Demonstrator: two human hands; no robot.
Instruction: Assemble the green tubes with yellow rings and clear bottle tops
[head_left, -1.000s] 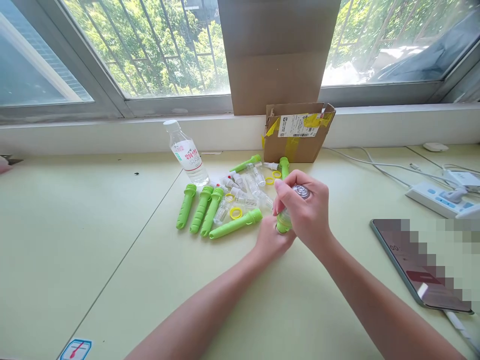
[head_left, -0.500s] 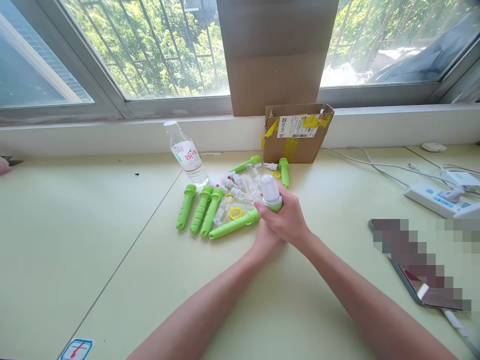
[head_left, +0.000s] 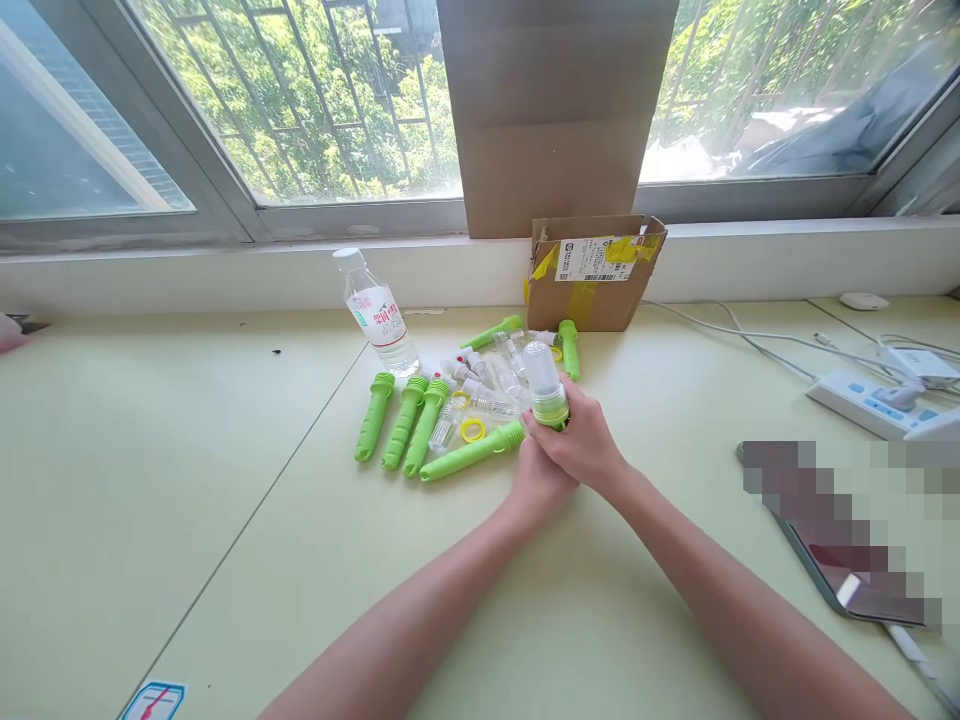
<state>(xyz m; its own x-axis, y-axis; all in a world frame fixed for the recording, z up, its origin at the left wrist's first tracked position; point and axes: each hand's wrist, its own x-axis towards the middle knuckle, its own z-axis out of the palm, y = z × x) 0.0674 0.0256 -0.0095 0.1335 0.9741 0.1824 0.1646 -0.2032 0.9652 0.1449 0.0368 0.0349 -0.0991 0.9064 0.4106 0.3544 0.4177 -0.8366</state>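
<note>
Behind the pale green surface (head_left: 187,480) runs a window sill with a cardboard box (head_left: 589,275) and a water bottle (head_left: 375,320). We hold a small bottle (head_left: 545,385), clear with a green collar, upright above the surface. Our right hand (head_left: 581,445) wraps its fingers (head_left: 541,430) closed around the collar; our left hand (head_left: 536,480), beneath it, is mostly hidden, so its grip cannot be told. Green handles (head_left: 405,425) lie just left.
</note>
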